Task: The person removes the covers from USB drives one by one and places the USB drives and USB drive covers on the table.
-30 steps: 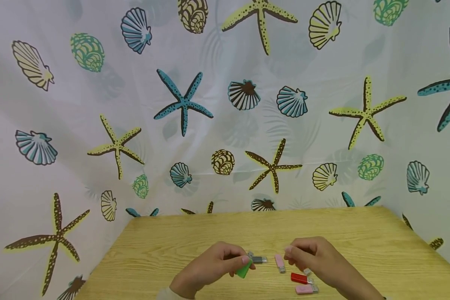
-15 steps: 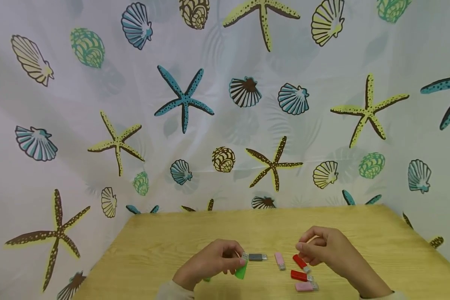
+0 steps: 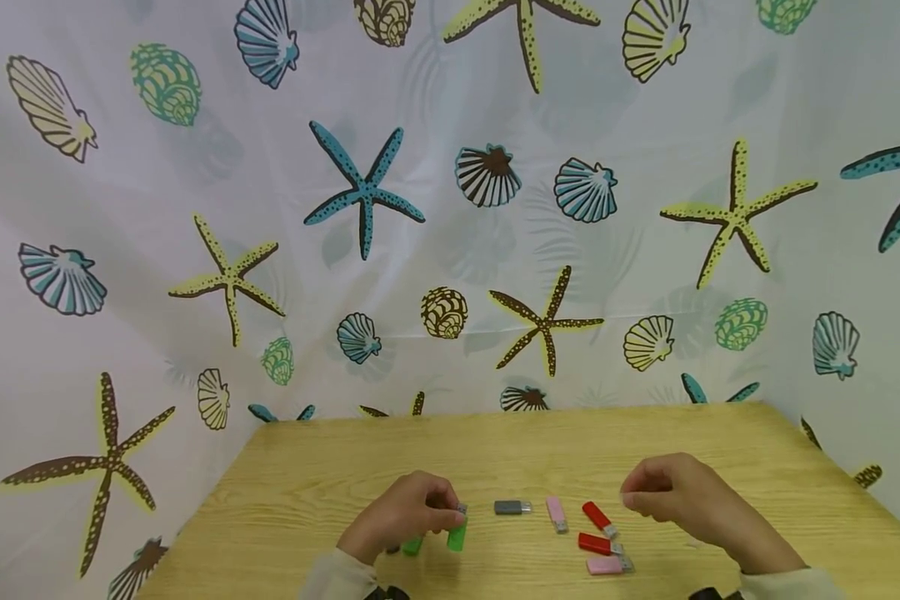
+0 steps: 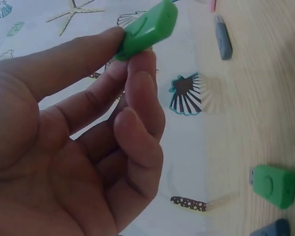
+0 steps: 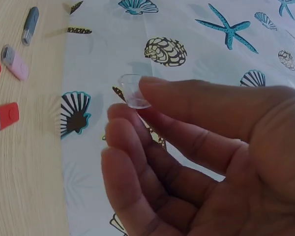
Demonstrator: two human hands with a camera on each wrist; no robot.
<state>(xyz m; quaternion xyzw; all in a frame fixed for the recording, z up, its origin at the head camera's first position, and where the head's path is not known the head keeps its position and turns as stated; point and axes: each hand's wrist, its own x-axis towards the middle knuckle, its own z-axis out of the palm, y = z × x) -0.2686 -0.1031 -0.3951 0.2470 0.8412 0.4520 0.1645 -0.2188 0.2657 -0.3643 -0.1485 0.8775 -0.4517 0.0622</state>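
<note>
While my left hand [image 3: 408, 512] pinches a green USB stick [image 3: 457, 536] between thumb and fingers above the table [image 3: 330, 467], near another green stick [image 3: 412, 546], my right hand [image 3: 686, 504], well apart, pinches a small clear piece [image 5: 134, 93], other fingers loosely curled.
</note>
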